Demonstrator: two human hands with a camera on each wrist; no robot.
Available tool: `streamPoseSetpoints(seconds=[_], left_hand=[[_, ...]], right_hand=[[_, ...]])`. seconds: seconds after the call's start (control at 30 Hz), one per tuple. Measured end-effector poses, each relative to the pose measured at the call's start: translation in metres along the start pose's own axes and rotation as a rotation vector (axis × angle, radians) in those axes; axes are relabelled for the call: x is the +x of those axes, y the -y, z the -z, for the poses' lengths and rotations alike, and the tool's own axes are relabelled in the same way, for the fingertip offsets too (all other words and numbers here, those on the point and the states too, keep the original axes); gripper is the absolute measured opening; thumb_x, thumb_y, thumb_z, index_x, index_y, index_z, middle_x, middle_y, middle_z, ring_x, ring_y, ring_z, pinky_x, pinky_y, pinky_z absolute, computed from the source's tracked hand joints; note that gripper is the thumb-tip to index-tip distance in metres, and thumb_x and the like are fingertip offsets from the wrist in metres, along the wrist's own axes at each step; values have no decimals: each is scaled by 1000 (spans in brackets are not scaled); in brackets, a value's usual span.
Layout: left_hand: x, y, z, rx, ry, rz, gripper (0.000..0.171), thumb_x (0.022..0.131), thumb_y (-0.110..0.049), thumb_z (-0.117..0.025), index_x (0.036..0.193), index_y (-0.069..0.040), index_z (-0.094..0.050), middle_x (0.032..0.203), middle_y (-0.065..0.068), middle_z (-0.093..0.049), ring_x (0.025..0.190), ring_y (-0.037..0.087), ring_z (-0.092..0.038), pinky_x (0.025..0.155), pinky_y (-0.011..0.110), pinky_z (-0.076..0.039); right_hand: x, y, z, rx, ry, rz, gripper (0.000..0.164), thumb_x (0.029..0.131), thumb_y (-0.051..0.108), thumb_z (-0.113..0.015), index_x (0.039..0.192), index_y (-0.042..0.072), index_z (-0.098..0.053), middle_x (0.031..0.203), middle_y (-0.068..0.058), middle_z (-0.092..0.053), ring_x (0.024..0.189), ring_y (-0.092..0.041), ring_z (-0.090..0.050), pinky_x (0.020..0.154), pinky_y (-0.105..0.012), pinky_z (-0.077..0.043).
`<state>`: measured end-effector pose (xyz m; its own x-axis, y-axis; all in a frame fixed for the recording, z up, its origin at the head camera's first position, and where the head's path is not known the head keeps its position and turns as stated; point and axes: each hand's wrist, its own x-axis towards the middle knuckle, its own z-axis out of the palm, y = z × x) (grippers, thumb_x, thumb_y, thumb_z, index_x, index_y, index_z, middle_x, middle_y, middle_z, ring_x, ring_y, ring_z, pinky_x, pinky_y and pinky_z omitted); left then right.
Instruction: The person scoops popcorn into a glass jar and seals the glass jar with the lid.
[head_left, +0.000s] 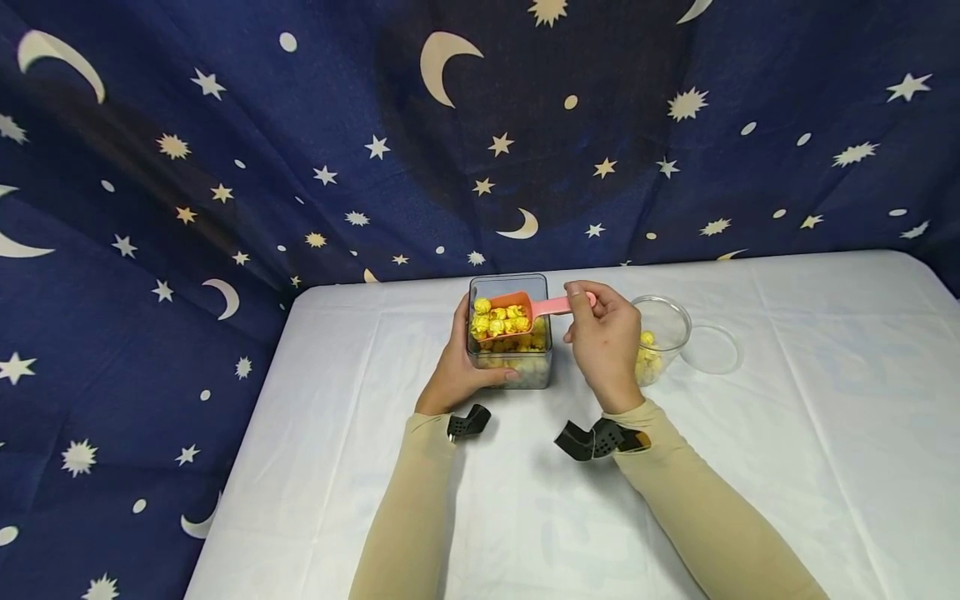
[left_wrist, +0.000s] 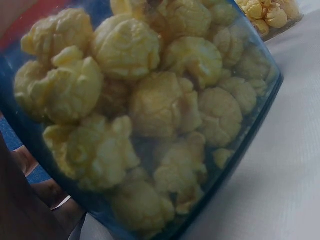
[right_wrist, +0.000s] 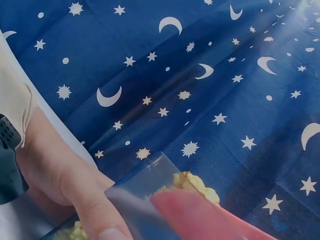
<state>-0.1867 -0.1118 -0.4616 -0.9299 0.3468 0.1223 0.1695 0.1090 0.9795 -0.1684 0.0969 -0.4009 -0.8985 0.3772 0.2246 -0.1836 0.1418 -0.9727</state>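
My right hand (head_left: 609, 340) pinches the handle of a pink scoop (head_left: 551, 307). Yellow popcorn (head_left: 498, 322) fills the scoop's bowl, which overlaps the mouth of a clear square container (head_left: 531, 372) in the head view. More popcorn (left_wrist: 165, 105) shows through that container's wall in the left wrist view. Around the container's left side my left hand (head_left: 457, 368) grips it, thumb across the front. In the right wrist view the scoop (right_wrist: 192, 217) appears close up, with popcorn (right_wrist: 197, 186) above its edge.
Right of my right hand stands a clear round tub (head_left: 663, 329) with some popcorn inside. A clear round lid (head_left: 712, 348) lies flat beside it. A white cloth (head_left: 315, 467) covers the table, and a dark blue star-and-moon curtain (head_left: 337, 125) hangs behind and at the left.
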Motion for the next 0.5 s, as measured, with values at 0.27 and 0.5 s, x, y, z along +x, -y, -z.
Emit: streamPoseSetpoints(seconds=[0.27, 0.5], left_hand=[[2, 6, 0, -3, -3, 2, 128, 69, -21, -95, 161, -36, -8, 160, -5, -31, 143, 16, -34, 119, 44, -24], [8, 29, 1, 20, -16, -15, 131, 67, -23, -96, 159, -44, -6, 161, -10, -27, 143, 13, -33, 119, 43, -24]], right_hand=[[2, 4, 3, 18, -10, 10, 26, 101, 22, -64, 107, -1, -73, 52, 5, -54, 43, -11, -54, 38, -20, -34], [2, 10, 5, 46, -2, -9, 26, 101, 23, -64, 107, -2, -72, 52, 4, -56, 45, -8, -54, 40, -19, -36]])
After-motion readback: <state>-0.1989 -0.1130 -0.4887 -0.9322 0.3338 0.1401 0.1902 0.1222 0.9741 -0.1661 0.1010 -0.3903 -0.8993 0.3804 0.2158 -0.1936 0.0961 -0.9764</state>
